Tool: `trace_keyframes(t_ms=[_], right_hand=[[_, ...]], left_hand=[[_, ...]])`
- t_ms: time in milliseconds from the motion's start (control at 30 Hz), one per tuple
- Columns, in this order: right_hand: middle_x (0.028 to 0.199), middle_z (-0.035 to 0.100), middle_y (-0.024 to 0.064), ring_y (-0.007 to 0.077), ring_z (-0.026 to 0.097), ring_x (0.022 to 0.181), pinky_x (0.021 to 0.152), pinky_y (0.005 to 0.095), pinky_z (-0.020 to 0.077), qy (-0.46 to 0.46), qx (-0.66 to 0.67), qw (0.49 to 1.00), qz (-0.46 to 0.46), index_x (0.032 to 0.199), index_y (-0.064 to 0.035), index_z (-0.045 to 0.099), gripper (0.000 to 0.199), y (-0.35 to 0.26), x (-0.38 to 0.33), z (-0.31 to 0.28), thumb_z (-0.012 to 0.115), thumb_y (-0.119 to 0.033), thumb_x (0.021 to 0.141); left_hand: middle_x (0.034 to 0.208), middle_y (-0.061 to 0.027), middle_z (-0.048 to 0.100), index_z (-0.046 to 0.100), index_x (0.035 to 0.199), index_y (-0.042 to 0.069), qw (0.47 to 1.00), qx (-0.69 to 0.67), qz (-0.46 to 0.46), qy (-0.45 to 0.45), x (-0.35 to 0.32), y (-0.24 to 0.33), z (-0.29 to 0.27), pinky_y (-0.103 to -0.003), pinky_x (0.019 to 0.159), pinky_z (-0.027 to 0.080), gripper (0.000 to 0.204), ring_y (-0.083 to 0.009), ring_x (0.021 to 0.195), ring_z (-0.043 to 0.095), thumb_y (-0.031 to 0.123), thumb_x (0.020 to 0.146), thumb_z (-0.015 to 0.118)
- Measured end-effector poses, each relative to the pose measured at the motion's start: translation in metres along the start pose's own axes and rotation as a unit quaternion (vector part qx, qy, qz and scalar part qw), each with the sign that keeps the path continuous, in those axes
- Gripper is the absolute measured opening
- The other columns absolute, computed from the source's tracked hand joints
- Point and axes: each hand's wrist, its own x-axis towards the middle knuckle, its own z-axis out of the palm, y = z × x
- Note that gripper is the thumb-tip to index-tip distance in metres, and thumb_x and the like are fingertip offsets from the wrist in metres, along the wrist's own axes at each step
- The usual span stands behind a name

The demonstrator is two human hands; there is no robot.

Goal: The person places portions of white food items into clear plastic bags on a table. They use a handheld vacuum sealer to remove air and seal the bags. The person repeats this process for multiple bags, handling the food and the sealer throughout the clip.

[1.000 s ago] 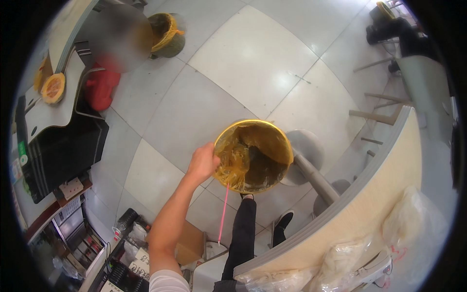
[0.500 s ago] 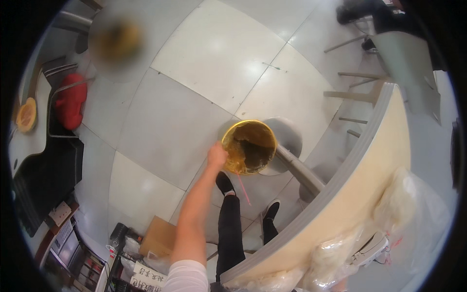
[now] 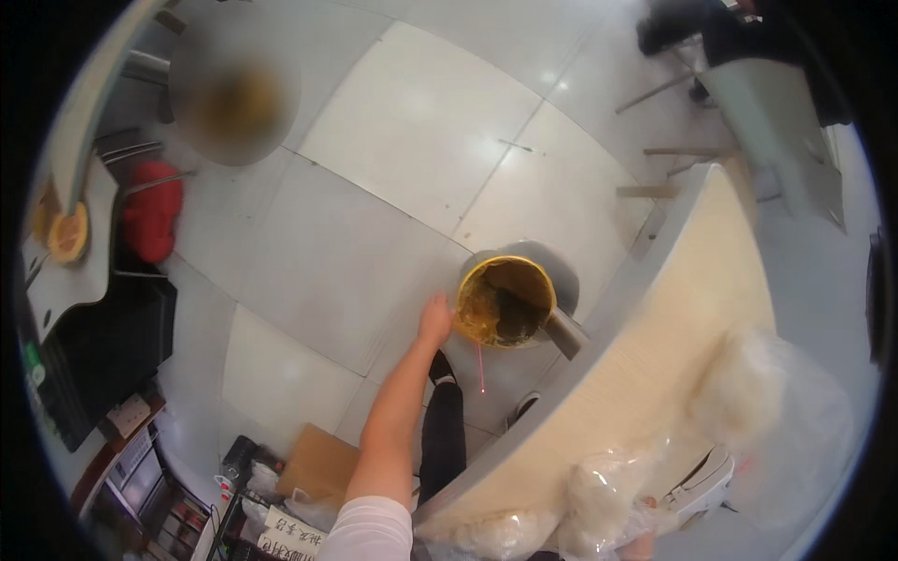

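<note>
A round waste bin [image 3: 508, 263] with a yellow rim and a brownish translucent lining stands on the floor by a metal table leg [image 3: 566, 334]. A thin pink string [image 3: 482, 369] trails from its near side. My left hand [image 3: 436, 320] is at the left outer side of the bin, its fingers looking stretched out next to the rim, with nothing seen in them. At the lower edge, among clear plastic bags [image 3: 603, 496] on the wood-coloured table [image 3: 645, 309], a small patch of my right hand [image 3: 644, 538] shows; its fingers are hidden.
A white device [image 3: 697, 486] lies by the bags. Bottom left are a cardboard box [image 3: 318, 463] and cluttered shelves. At the left stand a red object [image 3: 152, 210] and a desk with a black panel [image 3: 122, 323]. Chairs and another person's dark clothing [image 3: 739, 42] are top right.
The view has shifted a little. The bin sits slightly farther right, closer under the table. My left hand, earlier closed on its rim, now rests beside it with fingers straighter.
</note>
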Motion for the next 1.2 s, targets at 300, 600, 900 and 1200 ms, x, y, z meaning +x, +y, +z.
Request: trace_keyframes(t_ms=[300,600,900,1200], right_hand=[[0.074,0.061,0.0105,0.0232,0.060,0.070,0.064,0.0328,0.0497,-0.024,0.118,0.992,-0.041,0.075,-0.0039,0.059,0.013,-0.037,0.020,0.009,0.060,-0.017,0.076],[0.086,0.058,0.0200,0.0373,0.056,0.089,0.078,0.0427,0.0462,0.062,0.098,0.964,-0.240,0.081,0.0022,0.058,0.032,-0.027,0.019,-0.007,0.075,-0.022,0.069],[0.102,0.056,0.0174,0.0356,0.053,0.100,0.082,0.0438,0.0445,0.298,0.226,0.900,-0.222,0.099,-0.0005,0.058,0.027,0.168,-0.028,-0.074,0.054,0.002,0.072],[0.136,0.041,0.0190,0.0357,0.035,0.129,0.103,0.0480,0.0306,0.336,0.050,0.904,-0.258,0.127,-0.0066,0.051,0.060,0.249,-0.022,-0.066,0.055,0.005,0.068]], left_hand=[[0.078,-0.0147,0.064,0.063,0.078,0.006,0.988,0.107,-0.110,0.006,-0.197,-0.071,-0.133,-0.045,0.068,0.048,0.020,-0.0357,0.076,0.061,0.025,0.075,0.065],[0.061,-0.0099,0.060,0.059,0.074,0.000,0.968,-0.039,-0.204,0.141,-0.398,0.010,-0.154,-0.032,0.049,0.048,0.014,-0.0172,0.051,0.058,0.011,0.082,0.058],[0.065,-0.0130,0.064,0.063,0.085,-0.002,0.985,0.029,-0.128,-0.108,-0.519,0.176,-0.029,-0.033,0.051,0.051,0.017,-0.0193,0.052,0.062,0.014,0.082,0.057],[0.083,-0.0137,0.066,0.059,0.101,0.001,0.971,-0.016,0.196,-0.139,-0.486,0.385,0.139,-0.034,0.068,0.050,0.033,-0.0222,0.076,0.064,0.028,0.084,0.065]])
